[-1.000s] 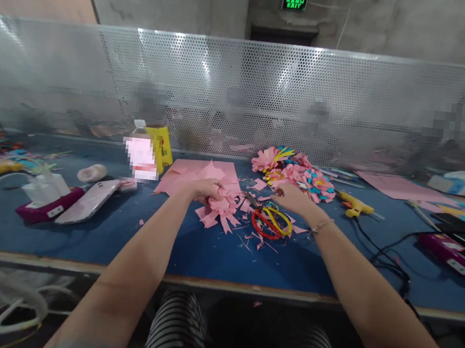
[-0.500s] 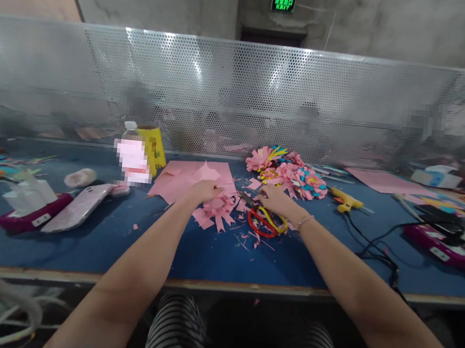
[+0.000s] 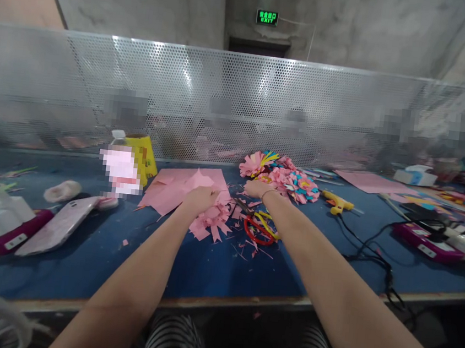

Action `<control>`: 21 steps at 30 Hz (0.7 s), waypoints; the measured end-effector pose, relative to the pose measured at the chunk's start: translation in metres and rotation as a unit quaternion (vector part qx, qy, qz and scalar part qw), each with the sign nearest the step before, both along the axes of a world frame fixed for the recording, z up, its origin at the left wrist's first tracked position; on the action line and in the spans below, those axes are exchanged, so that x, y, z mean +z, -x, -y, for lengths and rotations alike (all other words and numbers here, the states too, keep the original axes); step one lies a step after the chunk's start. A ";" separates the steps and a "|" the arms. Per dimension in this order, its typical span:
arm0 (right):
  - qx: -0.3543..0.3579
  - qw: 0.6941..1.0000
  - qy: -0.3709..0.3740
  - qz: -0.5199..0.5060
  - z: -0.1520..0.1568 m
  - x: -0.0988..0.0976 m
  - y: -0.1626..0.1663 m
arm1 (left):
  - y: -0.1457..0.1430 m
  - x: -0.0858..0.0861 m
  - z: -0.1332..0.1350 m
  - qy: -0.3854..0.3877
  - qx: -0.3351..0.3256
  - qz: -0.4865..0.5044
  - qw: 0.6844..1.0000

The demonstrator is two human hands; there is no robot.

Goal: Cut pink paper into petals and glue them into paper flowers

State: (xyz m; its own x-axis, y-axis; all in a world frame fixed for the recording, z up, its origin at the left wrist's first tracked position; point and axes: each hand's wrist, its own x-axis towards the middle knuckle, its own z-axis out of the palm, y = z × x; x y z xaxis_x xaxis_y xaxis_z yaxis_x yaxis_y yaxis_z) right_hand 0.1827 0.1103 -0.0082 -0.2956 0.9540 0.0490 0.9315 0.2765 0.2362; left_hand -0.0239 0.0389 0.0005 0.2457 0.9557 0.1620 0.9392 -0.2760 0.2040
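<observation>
My left hand (image 3: 200, 197) is at the top of a heap of fringed pink paper strips (image 3: 213, 224), its fingers curled together; what they hold is hidden. Under and behind that wrist lies a large pink paper sheet (image 3: 168, 189) with a folded piece on it. My right hand (image 3: 259, 189) reaches down among small pink scraps, fingers bent and pressed together, their tips hard to see. Scissors with red and yellow handles (image 3: 258, 233) lie just in front of it, partly behind my right forearm. Beyond it are paper flowers (image 3: 293, 181) in pink, blue and yellow.
A yellow glue gun (image 3: 339, 203) with a black cord lies to the right, near a purple box (image 3: 427, 242). On the left are a phone (image 3: 58, 225), a purple tissue box (image 3: 5, 236), a bottle (image 3: 119, 135) and a yellow container (image 3: 145, 159). A perforated metal screen (image 3: 234, 80) backs the table.
My right hand has moved left from beside the scissors onto the small pink scraps. My left hand stays at the fringed paper. The whole view has shifted a little.
</observation>
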 end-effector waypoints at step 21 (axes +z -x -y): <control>-0.018 0.981 -0.082 -0.177 0.008 0.000 -0.022 | -0.003 -0.002 -0.001 -0.025 -0.007 -0.022 0.999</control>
State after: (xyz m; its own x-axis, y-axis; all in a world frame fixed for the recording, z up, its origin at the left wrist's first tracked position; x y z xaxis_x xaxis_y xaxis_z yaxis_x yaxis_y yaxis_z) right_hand 0.2045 0.1019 -0.0085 -0.1990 0.9343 0.2958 0.9716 0.2275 -0.0650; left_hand -0.0206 0.0397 -0.0018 0.2663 0.9431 0.1991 0.9432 -0.2975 0.1477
